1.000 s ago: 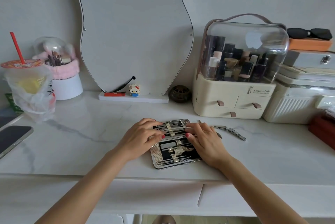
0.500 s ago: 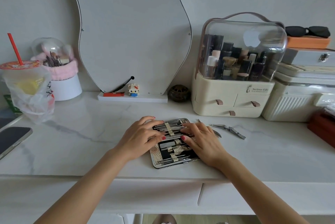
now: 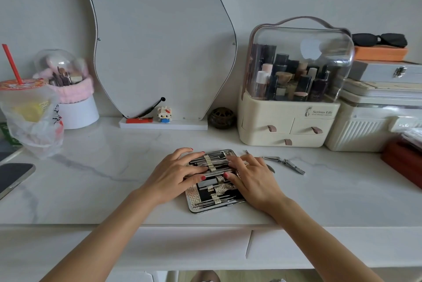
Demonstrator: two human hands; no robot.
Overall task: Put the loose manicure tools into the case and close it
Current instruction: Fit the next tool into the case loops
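The open case (image 3: 213, 187) is lying flat on the white marble table (image 3: 331, 195), at centre frame just below the middle; rows of metal tools are sitting under its straps. The left hand (image 3: 177, 175) is resting on the case's left side, fingers stretched across the upper row of tools, holding nothing. The right hand (image 3: 252, 179) is lying on the right side, fingers loosely bent over the tool ends; whether they are pinching one is hard to tell from this angle. Two nail clippers (image 3: 284, 163) are lying loose on the table just right of the right hand, apart from the case; a thin tool tip (image 3: 247, 151) is poking out above that hand's fingers. Behind, at right of centre, a cream cosmetics organiser (image 3: 287, 126) is standing with a clear dome; a wavy mirror (image 3: 157, 39) is leaning at upper centre; a bagged drink cup (image 3: 27, 108) is standing at far left, with a phone (image 3: 13, 177) lying below it at the left edge.
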